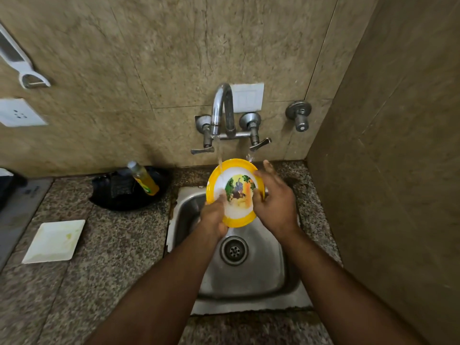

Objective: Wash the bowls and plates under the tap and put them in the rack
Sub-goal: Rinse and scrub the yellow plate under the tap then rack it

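Yellow-rimmed plate (235,192) is over the sink (261,270), tilted up toward the camera, cartoon print on its white centre facing us. Tap (221,108) is running; the stream hits the plate's upper-left rim area and water sheets down the face.

Left hand (214,216) clamps the plate's lower-left edge, fingers curled tight around the rim. Right hand (275,202) sits on the right edge, fingers spread over the face and rim, thumb sticking up loose. Motion blur on the right hand, so I can't tell how firm that contact is.

2 lever handles on the mixer, 1 separate valve (300,115) on the wall to the right.

On the granite counter (112,257), left of the sink: 1 white square plate (54,241) lying flat, with yellowish residue on it, well apart from the sink. Behind it, near the wall, a black pan (129,192) holding a bottle of yellow liquid (144,179) leaning tilted, plus something dark beside the bottle, probably a scrubber.

Sink basin holds nothing else; drain (234,250) is uncovered.
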